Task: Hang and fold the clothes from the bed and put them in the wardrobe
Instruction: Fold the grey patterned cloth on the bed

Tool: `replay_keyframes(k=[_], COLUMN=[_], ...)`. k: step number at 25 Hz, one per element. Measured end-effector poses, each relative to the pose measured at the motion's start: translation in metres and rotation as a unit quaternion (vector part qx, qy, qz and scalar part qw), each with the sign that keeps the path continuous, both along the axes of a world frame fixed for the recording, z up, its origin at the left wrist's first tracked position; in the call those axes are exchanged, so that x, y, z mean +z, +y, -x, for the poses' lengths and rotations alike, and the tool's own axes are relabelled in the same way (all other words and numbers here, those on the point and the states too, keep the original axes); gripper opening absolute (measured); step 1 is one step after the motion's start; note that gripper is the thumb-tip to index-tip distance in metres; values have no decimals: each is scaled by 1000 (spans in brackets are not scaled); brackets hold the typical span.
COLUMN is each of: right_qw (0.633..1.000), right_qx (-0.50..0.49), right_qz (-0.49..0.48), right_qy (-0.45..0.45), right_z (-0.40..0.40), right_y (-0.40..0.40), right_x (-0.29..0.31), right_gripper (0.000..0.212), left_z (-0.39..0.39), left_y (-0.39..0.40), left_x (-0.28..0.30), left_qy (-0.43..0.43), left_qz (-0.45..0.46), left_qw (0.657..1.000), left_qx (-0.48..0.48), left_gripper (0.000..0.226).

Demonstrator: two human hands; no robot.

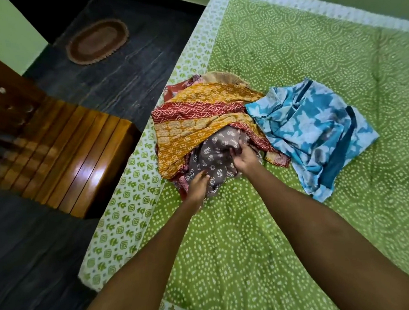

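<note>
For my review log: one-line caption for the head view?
Both hands, left hand and right hand, grip a grey floral-print garment on the green bedspread.

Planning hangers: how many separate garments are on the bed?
3 clear: a grey one gripped by both hands, a mustard-red one heaped over it, a blue one to their right. More may hide underneath.

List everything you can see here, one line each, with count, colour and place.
Bedspread: one, green with white dots, covering the bed.
Grey cloth: one, grey with white print, front of the pile.
Yellow and red cloth: one, over the pile near the bed's left edge.
Blue cloth: one, blue and white, crumpled right of the pile.
Rug: one, brown, oval, on the dark floor.
Wooden furniture: one, brown, left of the bed.
Left hand: pinches the grey cloth.
Right hand: grips the grey cloth.
</note>
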State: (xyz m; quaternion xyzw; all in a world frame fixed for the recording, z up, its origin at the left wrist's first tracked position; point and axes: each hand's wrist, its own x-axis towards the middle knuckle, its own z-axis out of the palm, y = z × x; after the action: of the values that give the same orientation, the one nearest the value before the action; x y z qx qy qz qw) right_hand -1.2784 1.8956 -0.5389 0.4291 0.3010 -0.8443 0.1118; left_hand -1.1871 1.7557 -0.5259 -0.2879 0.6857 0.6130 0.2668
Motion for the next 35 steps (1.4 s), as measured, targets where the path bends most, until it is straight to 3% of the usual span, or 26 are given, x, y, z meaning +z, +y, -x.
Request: replay_keyframes(k=[3, 5, 7, 8, 10, 12, 13, 15, 18, 20, 22, 23, 24, 25, 27, 29, 30, 32, 35], right_qw=[979, 915, 854, 848, 857, 866, 870, 878, 847, 840, 869, 896, 924, 946, 965, 958, 942, 921, 951], right_qx=[181, 351, 450, 459, 455, 451, 446, 428, 461, 460, 396, 333, 259, 188, 102, 130, 154, 174, 202], right_qz=[-76, -167, -225, -234, -216, -177, -160, -144, -152, -156, -147, -140, -127, -110, -103, -187, -261, -340, -231], right_qy=[58, 108, 131, 123, 109, 122, 136, 161, 218, 240, 257, 256, 250, 239, 217, 174, 145, 81, 33], right_z=[-32, -80, -135, -158, -188, -205, -209, -228, -265, -294, -319, -328, -333, -335, -339, -348, -356, -380, -407], right_y=[-1, -4, -1, 4, 25, 60, 78, 117, 177, 218, 252, 268, 284, 295, 306, 289, 274, 237, 201], right_x=[36, 61, 75, 83, 106, 141, 159, 197, 245, 274, 292, 293, 289, 283, 264, 243, 231, 210, 205], right_gripper=[25, 15, 19, 24, 23, 13, 24, 50, 48, 46, 45, 44, 42, 42, 39, 17, 4, 10, 45], left_z=[-1, 1, -3, -10, -33, -58, -68, -87, -111, -124, -139, -148, -157, -167, -185, -194, -198, -204, -204], left_y=[-1, -2, 0, 6, 22, 41, 51, 70, 90, 97, 100, 104, 109, 117, 141, 164, 177, 200, 224], left_x=[18, 36, 65, 83, 112, 132, 141, 159, 182, 182, 176, 173, 169, 170, 175, 182, 186, 200, 218], left_qy=[26, 65, 121, 147, 154, 103, 93, 142, 229, 250, 252, 254, 238, 217, 170, 105, 59, -27, -39], left_qz=[43, 108, 130, 115, 88, 104, 132, 210, 315, 353, 399, 418, 416, 391, 271, 115, 36, -111, -243], left_qw=[998, 992, 981, 968, 903, 843, 820, 737, 604, 541, 519, 532, 571, 634, 803, 930, 964, 982, 967], left_qx=[38, 15, -77, -166, -391, -517, -549, -627, -696, -722, -712, -691, -666, -630, -504, -332, -255, -148, -61], left_gripper=[45, 58, 71, 74, 64, 33, 20, 25, 24, 31, 35, 34, 34, 36, 33, 25, 29, 41, 41])
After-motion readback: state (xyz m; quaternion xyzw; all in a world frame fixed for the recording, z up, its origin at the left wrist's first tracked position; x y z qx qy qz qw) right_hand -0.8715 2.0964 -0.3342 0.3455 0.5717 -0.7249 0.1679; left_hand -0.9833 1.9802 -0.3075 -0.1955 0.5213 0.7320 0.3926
